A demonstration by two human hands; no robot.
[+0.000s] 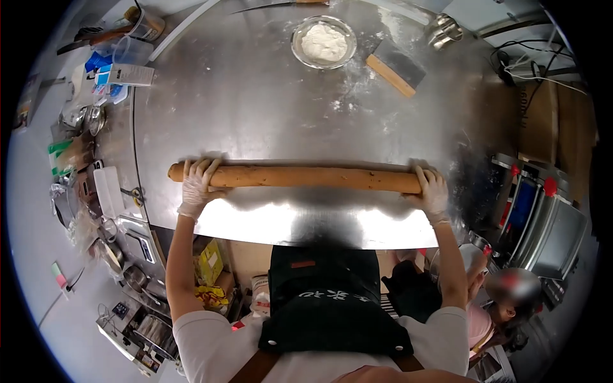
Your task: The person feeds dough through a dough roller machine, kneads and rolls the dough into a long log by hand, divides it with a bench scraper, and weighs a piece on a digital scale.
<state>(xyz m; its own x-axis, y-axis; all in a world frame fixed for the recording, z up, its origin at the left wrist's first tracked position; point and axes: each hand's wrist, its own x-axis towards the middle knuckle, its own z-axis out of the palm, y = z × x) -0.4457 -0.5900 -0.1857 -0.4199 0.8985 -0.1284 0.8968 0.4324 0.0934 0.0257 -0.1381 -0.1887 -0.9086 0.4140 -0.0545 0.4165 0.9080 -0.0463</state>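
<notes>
A long brown dough log [294, 177] lies across the steel table [255, 115], near its front edge. Small dark bits dot its surface. Gloved in thin clear plastic, my left hand [199, 184] is wrapped over the log close to its left end. My right hand [431, 191], gloved the same way, grips the right end with its fingers over the top. Between my hands the log is straight and uncovered.
A bowl of flour [324, 43] and a wooden-handled scraper [396, 67] stand at the back. Scissors [134, 195] and a white tray [108, 190] are at the left. A co-worker [488, 319] is at the lower right, near a metal machine [549, 236].
</notes>
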